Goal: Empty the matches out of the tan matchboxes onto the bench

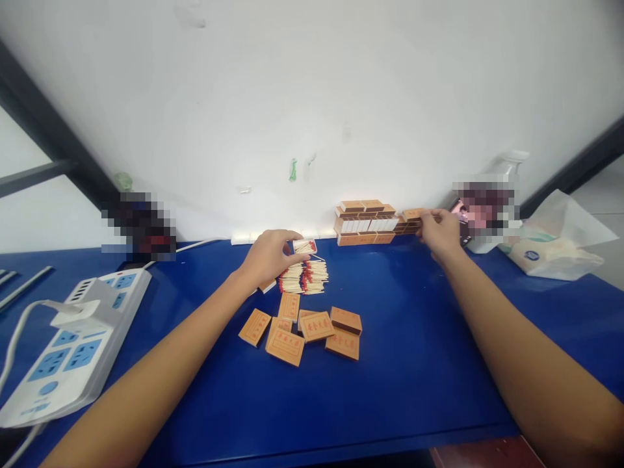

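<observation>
Carefully, the right hand (440,233), pinching a matchbox (412,214), should square it against the stack (366,222) at the table's (414,364) far edge, while the left hand (270,255) keeps the open tray (305,246) level.

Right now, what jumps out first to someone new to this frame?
The two bare arms reaching across the blue table: the left hand grips an open tray of matches above a loose match pile, and the right hand sets a matchbox on the stacked boxes against the wall. Nearer, scattered orange matchboxes lie mid-table, with a white power strip at far left.
</observation>
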Motion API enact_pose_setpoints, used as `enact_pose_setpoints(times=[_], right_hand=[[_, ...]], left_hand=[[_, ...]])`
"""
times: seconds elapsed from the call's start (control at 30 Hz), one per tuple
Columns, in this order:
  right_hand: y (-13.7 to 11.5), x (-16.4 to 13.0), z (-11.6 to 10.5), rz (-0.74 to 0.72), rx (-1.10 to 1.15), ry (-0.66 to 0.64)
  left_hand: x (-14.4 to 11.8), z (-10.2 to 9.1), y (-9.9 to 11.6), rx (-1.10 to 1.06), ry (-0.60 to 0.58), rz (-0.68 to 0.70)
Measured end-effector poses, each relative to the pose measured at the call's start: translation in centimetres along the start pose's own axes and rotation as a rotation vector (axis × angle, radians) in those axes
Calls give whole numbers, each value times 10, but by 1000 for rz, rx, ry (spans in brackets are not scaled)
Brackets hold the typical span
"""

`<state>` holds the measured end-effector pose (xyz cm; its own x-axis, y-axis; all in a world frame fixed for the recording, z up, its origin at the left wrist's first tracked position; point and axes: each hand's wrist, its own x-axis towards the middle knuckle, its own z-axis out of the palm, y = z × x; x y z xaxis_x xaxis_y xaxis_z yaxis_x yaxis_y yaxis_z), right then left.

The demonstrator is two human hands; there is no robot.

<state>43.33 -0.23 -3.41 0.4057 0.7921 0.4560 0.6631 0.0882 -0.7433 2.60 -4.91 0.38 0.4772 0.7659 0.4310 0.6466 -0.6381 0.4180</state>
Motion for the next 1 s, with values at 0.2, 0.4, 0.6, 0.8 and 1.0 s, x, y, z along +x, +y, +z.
enact_pose_setpoints(times=[0.2,0.4,0.6,0.8,1.0], right_hand=[[-1,-3,13,161,97,-22],[9,-2,16,32,-155,87],[14,-3,18,-78,-303,8],[15,-8,18,-77,-306,46],[15,-7,17,-52,-275,26]], left_hand=[[0,-1,0,-7,-5,0],[0,0,2,-32,-19,3],[0,-1,2,-25,-12,-4],[0,0,2,-35,-21,3],[-1,-2,6,-11,-32,6]])
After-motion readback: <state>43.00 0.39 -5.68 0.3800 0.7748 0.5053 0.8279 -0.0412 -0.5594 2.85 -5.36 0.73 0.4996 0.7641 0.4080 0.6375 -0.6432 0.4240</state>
